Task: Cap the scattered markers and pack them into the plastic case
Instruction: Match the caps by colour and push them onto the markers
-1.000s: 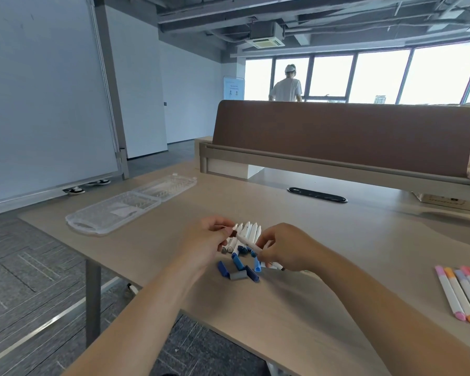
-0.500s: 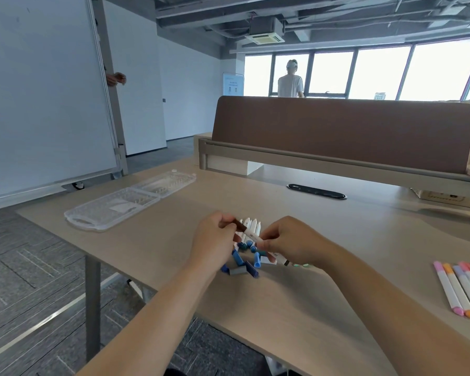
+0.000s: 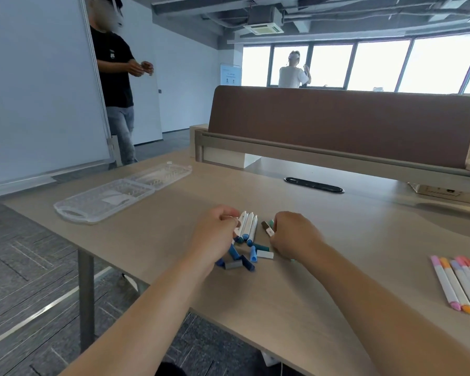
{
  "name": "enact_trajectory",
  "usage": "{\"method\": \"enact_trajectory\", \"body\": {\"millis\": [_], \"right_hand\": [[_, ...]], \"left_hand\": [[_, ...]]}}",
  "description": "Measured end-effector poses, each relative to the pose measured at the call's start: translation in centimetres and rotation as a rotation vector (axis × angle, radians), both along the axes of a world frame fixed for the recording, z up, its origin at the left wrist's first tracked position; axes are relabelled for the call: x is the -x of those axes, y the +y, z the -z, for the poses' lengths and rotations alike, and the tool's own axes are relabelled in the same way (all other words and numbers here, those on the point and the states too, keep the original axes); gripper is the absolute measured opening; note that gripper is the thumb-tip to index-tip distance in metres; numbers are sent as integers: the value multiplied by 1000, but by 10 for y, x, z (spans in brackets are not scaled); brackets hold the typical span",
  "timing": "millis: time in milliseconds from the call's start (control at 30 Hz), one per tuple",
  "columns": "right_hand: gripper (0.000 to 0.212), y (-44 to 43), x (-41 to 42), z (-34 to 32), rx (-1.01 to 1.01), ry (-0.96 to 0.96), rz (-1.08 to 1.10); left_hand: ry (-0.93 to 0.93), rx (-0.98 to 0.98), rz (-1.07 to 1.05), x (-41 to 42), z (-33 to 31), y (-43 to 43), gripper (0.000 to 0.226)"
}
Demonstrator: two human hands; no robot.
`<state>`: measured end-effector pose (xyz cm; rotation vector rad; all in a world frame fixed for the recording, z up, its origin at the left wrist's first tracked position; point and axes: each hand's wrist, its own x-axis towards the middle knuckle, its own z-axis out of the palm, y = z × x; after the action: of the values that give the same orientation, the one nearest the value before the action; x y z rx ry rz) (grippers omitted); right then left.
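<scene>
Head view: both hands work over a heap near the middle of the table's point(image 3: 323, 308) near edge. The left hand point(image 3: 215, 234) is curled, its fingertips pinching one of the white markers point(image 3: 248, 226) that lie side by side, tips pointing to the far edge. The right hand point(image 3: 293, 236) is closed round a brown marker point(image 3: 267, 229), whose end sticks out past the fingers; whether it is fully capped I cannot tell. Loose blue, grey and teal caps point(image 3: 244, 260) lie scattered just nearer than the markers, some under the left wrist. The clear case point(image 3: 120, 194) lies open and apparently unfilled by the table's left edge, well apart from the heap. Capped pastel markers point(image 3: 459, 286) lie in a row at the right edge. The risks, I judge: a wrist sweeping caps off the near edge, similar blues getting mismatched, or a bare tip marking the table.
</scene>
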<state>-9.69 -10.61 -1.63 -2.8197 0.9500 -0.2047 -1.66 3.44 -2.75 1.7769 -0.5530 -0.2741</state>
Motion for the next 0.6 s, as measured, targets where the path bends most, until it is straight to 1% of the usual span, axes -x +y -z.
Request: {"method": "enact_trajectory", "body": {"millis": [67, 133, 267, 333, 433, 500, 567, 600], "right_hand": [[13, 0, -2, 3, 74, 31, 13], [12, 1, -5, 3, 90, 33, 27], [9, 6, -26, 3, 3, -78, 2], [11, 10, -38, 1, -43, -85, -3], [22, 14, -50, -7, -46, 71, 14], [23, 16, -56, -10, -67, 158, 38], [23, 16, -60, -10, -86, 202, 43], [25, 16, -62, -9, -101, 187, 42]], "left_hand": [[4, 22, -7, -2, 1, 1, 27], [19, 49, -27, -6, 2, 4, 26], [10, 67, -41, -12, 2, 6, 25], [-9, 70, -28, -15, 2, 6, 26], [-8, 79, -26, -20, 5, 8, 27], [-18, 71, -29, -25, 7, 10, 26], [-27, 60, -31, -28, 9, 13, 24], [-29, 57, -30, -29, 9, 15, 23]]}}
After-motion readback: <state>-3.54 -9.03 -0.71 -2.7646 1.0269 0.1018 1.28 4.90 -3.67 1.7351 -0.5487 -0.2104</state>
